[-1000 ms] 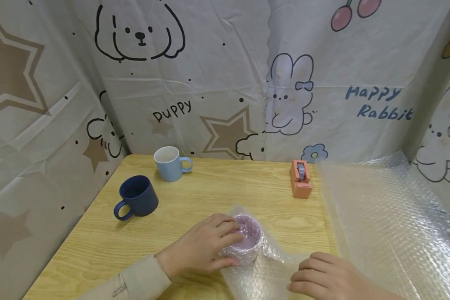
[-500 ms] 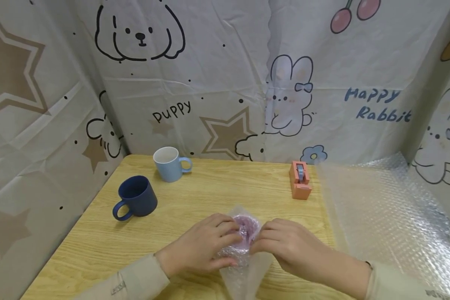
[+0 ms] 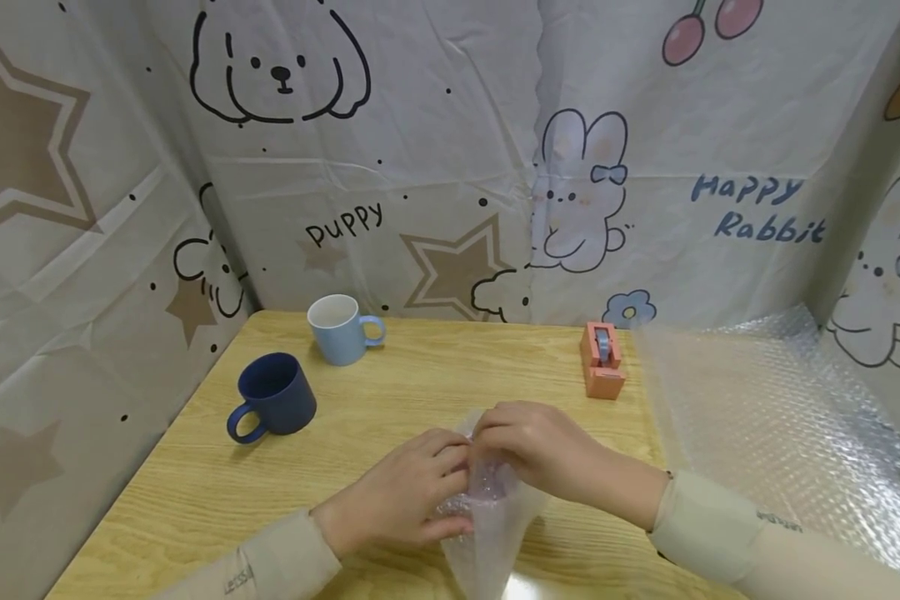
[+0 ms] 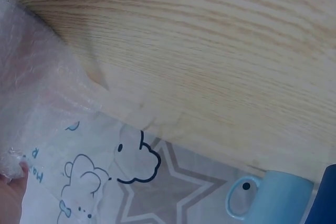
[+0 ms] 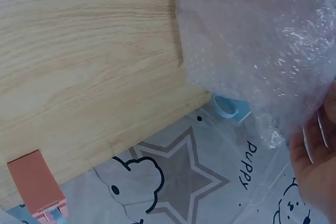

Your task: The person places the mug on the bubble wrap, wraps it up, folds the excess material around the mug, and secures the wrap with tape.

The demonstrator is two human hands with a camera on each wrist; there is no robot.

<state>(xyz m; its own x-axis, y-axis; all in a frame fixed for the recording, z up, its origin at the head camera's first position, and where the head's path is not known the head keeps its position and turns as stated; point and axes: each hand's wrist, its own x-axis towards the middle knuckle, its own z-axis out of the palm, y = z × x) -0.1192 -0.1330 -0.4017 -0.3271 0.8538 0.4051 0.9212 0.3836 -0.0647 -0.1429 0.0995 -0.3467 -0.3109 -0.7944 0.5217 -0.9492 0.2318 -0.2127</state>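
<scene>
A pinkish-purple cup [image 3: 497, 483] stands on the table inside a sheet of bubble wrap [image 3: 487, 537], and much of it is hidden by the wrap and both hands. My left hand [image 3: 412, 487] grips the cup's left side through the wrap, fingers over the rim and thumb low in front. From the right, my right hand [image 3: 528, 442] pinches a flap of the wrap over the cup's opening. The right wrist view shows crinkled bubble wrap [image 5: 252, 40] filling the upper right, with a hand's curled fingers [image 5: 302, 153] at its edge.
At the left are a navy mug [image 3: 277, 396] and a light blue mug [image 3: 341, 332]. A coral tape dispenser [image 3: 603, 362] stands near the table's back edge. More bubble wrap [image 3: 757, 425] covers the right side. Printed cloth [image 3: 435, 167] hangs behind and at the sides.
The right hand has come from the lower right to the cup, drawing the wrap's flap up and over the opening. The left hand has stayed on the cup.
</scene>
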